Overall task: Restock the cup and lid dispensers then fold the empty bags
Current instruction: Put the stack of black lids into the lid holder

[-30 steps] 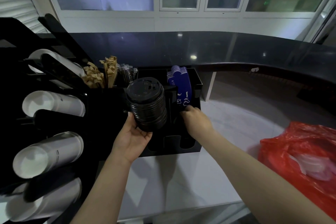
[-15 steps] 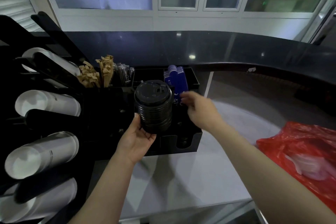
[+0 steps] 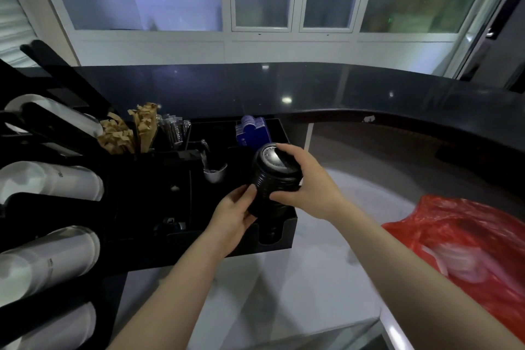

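black plastic lids, ribbed at their rims and nested into one short column, form the stack of lids [image 3: 272, 179] held at the centre of the view, tilted so that its round top faces up and away. raised lettering runs round the top lid's rim but is too blurred to read. both hands are clamped on the stack: the left hand [image 3: 233, 219] cups its lower end from below with the thumb against the ribbed side, and the right hand [image 3: 309, 185] wraps the upper part, fingers curled over the top edge and thumb across the side.

directly beneath and behind the stack stands the black organizer [image 3: 278, 239], a box of flat matte panels with open compartments and a rounded cut-out in its front wall. behind the stack, in a rear compartment, stand blue cards [image 3: 251, 132] with scalloped tops; no print is legible. left of the stack lies a small white cup [image 3: 215, 175], and farther left are crinkled brown paper packets [image 3: 127, 131] and clear-wrapped straws [image 3: 174, 131]. far left of the stack, a black rack holds white cup stacks [image 3: 54, 183] lying sideways as smooth cylinders; small dark print on their sides cannot be read.

right of the stack, a glossy, creased red plastic bag [image 3: 466, 241] rests on the pale surface [image 3: 306, 278].
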`<action>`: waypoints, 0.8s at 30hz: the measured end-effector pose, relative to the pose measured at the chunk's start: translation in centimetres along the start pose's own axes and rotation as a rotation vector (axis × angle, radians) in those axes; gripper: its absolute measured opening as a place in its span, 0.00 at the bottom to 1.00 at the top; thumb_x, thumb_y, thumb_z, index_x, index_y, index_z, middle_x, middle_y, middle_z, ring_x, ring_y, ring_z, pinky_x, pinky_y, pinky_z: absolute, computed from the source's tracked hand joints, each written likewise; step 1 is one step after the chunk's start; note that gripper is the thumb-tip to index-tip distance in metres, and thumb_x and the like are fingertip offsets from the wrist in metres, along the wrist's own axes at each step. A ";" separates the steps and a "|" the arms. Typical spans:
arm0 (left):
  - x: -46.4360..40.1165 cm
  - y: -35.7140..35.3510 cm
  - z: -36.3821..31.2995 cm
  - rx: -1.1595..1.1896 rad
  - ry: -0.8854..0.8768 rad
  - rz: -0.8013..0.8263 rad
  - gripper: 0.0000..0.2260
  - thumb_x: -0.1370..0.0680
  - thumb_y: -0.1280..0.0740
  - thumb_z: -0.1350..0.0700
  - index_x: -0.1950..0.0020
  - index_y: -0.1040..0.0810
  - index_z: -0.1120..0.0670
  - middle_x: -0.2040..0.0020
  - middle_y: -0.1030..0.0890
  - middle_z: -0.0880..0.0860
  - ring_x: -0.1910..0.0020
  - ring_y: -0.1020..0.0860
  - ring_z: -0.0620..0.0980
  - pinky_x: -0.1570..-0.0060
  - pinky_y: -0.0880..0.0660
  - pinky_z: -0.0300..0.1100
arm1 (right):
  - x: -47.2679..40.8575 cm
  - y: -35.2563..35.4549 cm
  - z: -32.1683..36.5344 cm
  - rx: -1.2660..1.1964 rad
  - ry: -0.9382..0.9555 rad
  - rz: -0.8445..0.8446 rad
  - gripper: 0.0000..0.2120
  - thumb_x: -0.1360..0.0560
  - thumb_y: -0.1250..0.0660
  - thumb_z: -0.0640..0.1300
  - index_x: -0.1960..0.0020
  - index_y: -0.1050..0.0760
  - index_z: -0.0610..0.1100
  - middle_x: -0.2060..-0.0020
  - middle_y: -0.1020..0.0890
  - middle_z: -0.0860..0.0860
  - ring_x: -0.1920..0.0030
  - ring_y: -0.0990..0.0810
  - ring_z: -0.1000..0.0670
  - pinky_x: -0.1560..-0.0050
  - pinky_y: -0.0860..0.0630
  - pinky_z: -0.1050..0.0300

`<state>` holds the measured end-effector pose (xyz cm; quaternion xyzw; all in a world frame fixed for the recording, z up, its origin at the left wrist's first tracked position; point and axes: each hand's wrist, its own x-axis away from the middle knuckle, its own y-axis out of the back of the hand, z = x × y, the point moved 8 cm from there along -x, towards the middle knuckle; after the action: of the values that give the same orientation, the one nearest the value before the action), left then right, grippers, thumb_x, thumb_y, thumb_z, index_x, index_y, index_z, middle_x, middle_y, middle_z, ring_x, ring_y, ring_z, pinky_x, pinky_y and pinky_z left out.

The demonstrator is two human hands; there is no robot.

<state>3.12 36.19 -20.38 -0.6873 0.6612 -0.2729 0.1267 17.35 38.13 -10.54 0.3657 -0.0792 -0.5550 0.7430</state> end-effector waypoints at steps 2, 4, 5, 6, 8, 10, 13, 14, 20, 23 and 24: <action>-0.2 -0.2 0.3 -0.006 -0.025 -0.031 0.15 0.21 0.38 0.56 0.35 0.27 0.59 0.49 0.16 0.54 0.50 0.17 0.49 0.56 0.22 0.40 | 0.1 -0.1 -0.8 -0.022 -0.003 -0.025 0.41 0.37 0.21 0.46 0.30 0.37 0.57 0.37 0.30 0.61 0.35 0.32 0.57 0.35 0.34 0.62; -0.3 0.0 0.9 0.030 -0.046 -0.135 0.14 0.20 0.40 0.60 0.35 0.28 0.60 0.53 0.16 0.54 0.53 0.17 0.49 0.60 0.22 0.39 | 0.2 -0.1 -1.6 -0.056 -0.023 -0.061 0.40 0.37 0.20 0.45 0.31 0.36 0.56 0.39 0.29 0.61 0.39 0.30 0.59 0.38 0.33 0.66; -0.3 0.2 1.2 0.043 -0.053 -0.189 0.14 0.20 0.41 0.62 0.34 0.29 0.61 0.52 0.16 0.56 0.54 0.17 0.50 0.60 0.22 0.39 | 0.3 -0.1 -2.1 -0.088 -0.042 -0.083 0.39 0.37 0.20 0.44 0.33 0.36 0.56 0.41 0.29 0.63 0.41 0.28 0.61 0.41 0.33 0.70; -0.2 0.3 1.5 0.043 -0.058 -0.229 0.15 0.21 0.42 0.64 0.33 0.31 0.62 0.51 0.18 0.57 0.53 0.18 0.51 0.60 0.22 0.39 | 0.4 -0.1 -2.5 -0.126 -0.062 -0.106 0.38 0.37 0.21 0.43 0.34 0.37 0.57 0.43 0.29 0.65 0.43 0.27 0.63 0.44 0.32 0.73; -0.2 0.6 2.0 -0.016 -0.063 -0.266 0.16 0.22 0.42 0.67 0.34 0.33 0.63 0.48 0.20 0.60 0.51 0.19 0.51 0.59 0.22 0.39 | 0.7 0.0 -3.3 -0.173 -0.086 -0.133 0.37 0.37 0.21 0.43 0.37 0.38 0.59 0.45 0.29 0.66 0.44 0.27 0.66 0.47 0.30 0.72; -0.2 0.7 2.1 -0.105 -0.059 -0.277 0.16 0.23 0.42 0.69 0.35 0.33 0.63 0.45 0.21 0.61 0.50 0.19 0.51 0.57 0.23 0.39 | 0.8 -0.2 -3.6 -0.165 -0.083 -0.135 0.37 0.38 0.20 0.43 0.37 0.38 0.59 0.44 0.29 0.65 0.43 0.27 0.63 0.45 0.28 0.68; -0.2 0.6 1.9 -0.199 -0.063 -0.298 0.17 0.23 0.41 0.70 0.35 0.30 0.59 0.43 0.21 0.57 0.48 0.20 0.50 0.52 0.23 0.42 | 0.7 -0.1 -3.6 -0.140 -0.059 -0.145 0.38 0.38 0.20 0.45 0.37 0.37 0.60 0.43 0.29 0.63 0.42 0.28 0.61 0.44 0.28 0.65; 0.0 0.5 1.9 -0.257 -0.070 -0.307 0.19 0.23 0.40 0.69 0.34 0.30 0.56 0.44 0.21 0.55 0.47 0.21 0.50 0.48 0.23 0.43 | 0.7 -0.1 -3.6 -0.136 -0.054 -0.152 0.38 0.38 0.20 0.45 0.37 0.37 0.62 0.43 0.29 0.63 0.42 0.27 0.60 0.43 0.28 0.63; 0.6 0.1 -0.1 -0.763 -0.169 -0.338 0.23 0.23 0.39 0.65 0.30 0.29 0.49 0.39 0.26 0.55 0.44 0.23 0.51 0.37 0.27 0.50 | 0.8 0.5 -3.7 -0.142 -0.045 -0.182 0.37 0.38 0.21 0.47 0.42 0.39 0.70 0.44 0.28 0.64 0.43 0.26 0.59 0.43 0.23 0.54; 0.6 -0.1 -0.8 -0.944 -0.171 -0.299 0.20 0.24 0.39 0.66 0.33 0.27 0.53 0.40 0.25 0.59 0.45 0.23 0.54 0.39 0.26 0.51 | 0.6 0.0 -3.4 -0.100 -0.033 -0.161 0.38 0.38 0.20 0.47 0.37 0.38 0.64 0.41 0.28 0.61 0.41 0.27 0.58 0.41 0.24 0.51; 0.6 -0.3 -1.0 -1.009 -0.174 -0.286 0.20 0.24 0.39 0.66 0.33 0.26 0.54 0.41 0.25 0.60 0.46 0.22 0.55 0.40 0.26 0.50 | 0.4 -0.3 -3.2 -0.072 -0.020 -0.154 0.39 0.38 0.20 0.46 0.35 0.37 0.60 0.40 0.29 0.59 0.40 0.28 0.56 0.39 0.25 0.51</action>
<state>2.85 35.80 -19.29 -0.7660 0.5971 0.1227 -0.2039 18.95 39.17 -13.15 0.3381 -0.0383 -0.6167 0.7098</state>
